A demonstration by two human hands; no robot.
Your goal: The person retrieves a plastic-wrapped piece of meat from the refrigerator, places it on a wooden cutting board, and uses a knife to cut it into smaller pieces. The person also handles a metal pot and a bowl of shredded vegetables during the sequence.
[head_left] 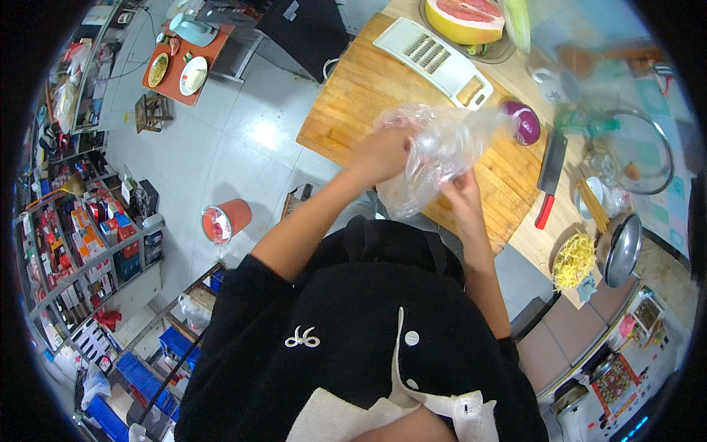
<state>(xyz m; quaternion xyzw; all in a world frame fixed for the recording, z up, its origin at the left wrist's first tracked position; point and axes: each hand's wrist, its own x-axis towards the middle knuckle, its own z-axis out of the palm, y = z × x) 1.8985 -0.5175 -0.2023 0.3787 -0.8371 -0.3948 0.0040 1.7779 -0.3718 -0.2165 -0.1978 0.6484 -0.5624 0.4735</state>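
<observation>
A clear, crinkled plastic bag (pixel 447 147) is held up over the near edge of the wooden cutting board (pixel 342 96). My left hand (pixel 387 153) grips its left side, the fingers partly hidden by the film. At the bag's lower right, my right hand (pixel 462 193) pinches the plastic. Whether anything is inside the bag I cannot tell. Just beyond the bag, a white grater (pixel 431 60) lies across the board. To the right sits a purple onion (pixel 524 123), close to the bag's edge.
A cleaver (pixel 552 166) with a red handle lies right of the board. Farther right are chopsticks (pixel 591 205), a bowl of yellow shreds (pixel 574 261) and a glass lid (pixel 637 151). A cut pomelo (pixel 465 20) stands at the back. A red bin (pixel 234 219) is on the floor, left.
</observation>
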